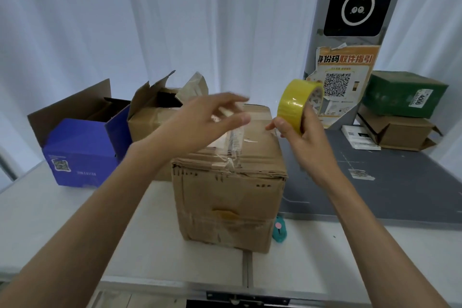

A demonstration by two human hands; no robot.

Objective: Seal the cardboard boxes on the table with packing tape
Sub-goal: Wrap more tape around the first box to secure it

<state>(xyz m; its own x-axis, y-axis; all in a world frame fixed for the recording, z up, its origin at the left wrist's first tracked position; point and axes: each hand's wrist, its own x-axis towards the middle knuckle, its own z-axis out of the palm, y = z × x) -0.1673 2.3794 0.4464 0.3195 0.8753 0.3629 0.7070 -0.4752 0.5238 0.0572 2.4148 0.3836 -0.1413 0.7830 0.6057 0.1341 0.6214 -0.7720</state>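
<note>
Head view puts the brown cardboard box (228, 177) at the centre of the white table (50, 220), flaps down, its top seam crossed by old, wrinkled clear tape. Just above its top, at about two o'clock from the box's middle, the right hand (303, 137) grips the yellow tape roll (296, 104), fingers curled round the rim and the thumb reaching toward the seam. The left hand (200, 120) hangs over the box top at twelve o'clock, fingers spread and nearly straight, blurred; whether it pinches a loose end of tape I cannot tell, though nothing plainly sits in it.

The step in hand looks like finding and drawing out the free end. Done well, the end should be peeled with a fingernail, pulled taut, laid first over the far edge of the seam, then pressed flat along the centre line so both flaps are caught.

Farther out, at nine o'clock stands an open blue box (80, 150), and at eleven o'clock another open brown box (150, 120). A small teal cutter (279, 229) lies at the near right foot of the box.
</note>
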